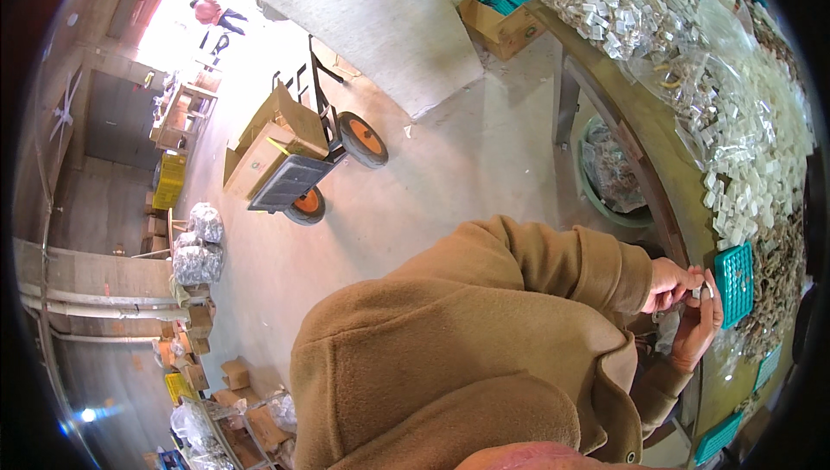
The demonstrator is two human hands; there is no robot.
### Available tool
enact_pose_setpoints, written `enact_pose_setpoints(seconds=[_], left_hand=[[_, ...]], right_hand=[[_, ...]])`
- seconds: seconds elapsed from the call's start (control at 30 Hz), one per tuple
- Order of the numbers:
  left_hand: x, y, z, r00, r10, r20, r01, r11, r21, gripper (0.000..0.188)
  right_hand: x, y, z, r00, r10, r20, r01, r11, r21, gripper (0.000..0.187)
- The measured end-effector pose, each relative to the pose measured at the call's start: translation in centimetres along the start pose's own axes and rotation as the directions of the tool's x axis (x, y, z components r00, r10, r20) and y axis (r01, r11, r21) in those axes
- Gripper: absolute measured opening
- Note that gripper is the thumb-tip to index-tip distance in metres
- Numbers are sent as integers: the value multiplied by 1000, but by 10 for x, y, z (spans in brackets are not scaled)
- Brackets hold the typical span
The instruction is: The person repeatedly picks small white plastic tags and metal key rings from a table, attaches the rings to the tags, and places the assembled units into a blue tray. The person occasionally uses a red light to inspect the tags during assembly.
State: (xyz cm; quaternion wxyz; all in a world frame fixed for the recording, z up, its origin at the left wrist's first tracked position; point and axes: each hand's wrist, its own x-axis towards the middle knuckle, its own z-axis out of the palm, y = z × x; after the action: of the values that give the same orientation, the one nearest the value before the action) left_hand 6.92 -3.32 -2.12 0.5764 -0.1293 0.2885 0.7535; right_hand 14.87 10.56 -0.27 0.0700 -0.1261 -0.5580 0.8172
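At the right of the view, my two hands meet over the edge of the work table (644, 81). My left hand (669, 285), out of the brown sleeve, has its fingertips pinched together. My right hand (697, 328) comes up from below, its fingers closed against the left fingertips. Between them is a small white piece (702, 292), mostly covered by the fingers, its kind too small to tell. Right beside the hands lies a teal tray (735, 285) with rows of small pockets. Loose white plastic pieces (743, 180) and a heap of small brownish parts (778, 284) spread around it.
More teal trays (718, 437) lie at the lower right. Bagged white pieces (605, 7) cover the table's far end. A round tub (609, 172) stands under the table, a carton (501, 16) beyond it. A hand truck (298, 180) carries cartons; a person (216, 13) is in the distance.
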Motion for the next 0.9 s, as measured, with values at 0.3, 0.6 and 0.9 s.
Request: enact_pose_setpoints(seconds=[0.3, 0.6, 0.9], left_hand=[[4, -4, 3, 999, -19, 44, 18, 999, 37, 28], [-10, 0, 15, 1000, -3, 16, -2, 964, 267, 25], [-1, -3, 12, 949, 71, 308, -269, 692, 669, 25]], right_hand=[[-18, -12, 16, 962, -258, 89, 212, 498, -841, 41], [-28, -2, 4, 942, -333, 48, 180, 380, -907, 27], [-76, 7, -26, 806, -589, 60, 265, 268, -926, 42]])
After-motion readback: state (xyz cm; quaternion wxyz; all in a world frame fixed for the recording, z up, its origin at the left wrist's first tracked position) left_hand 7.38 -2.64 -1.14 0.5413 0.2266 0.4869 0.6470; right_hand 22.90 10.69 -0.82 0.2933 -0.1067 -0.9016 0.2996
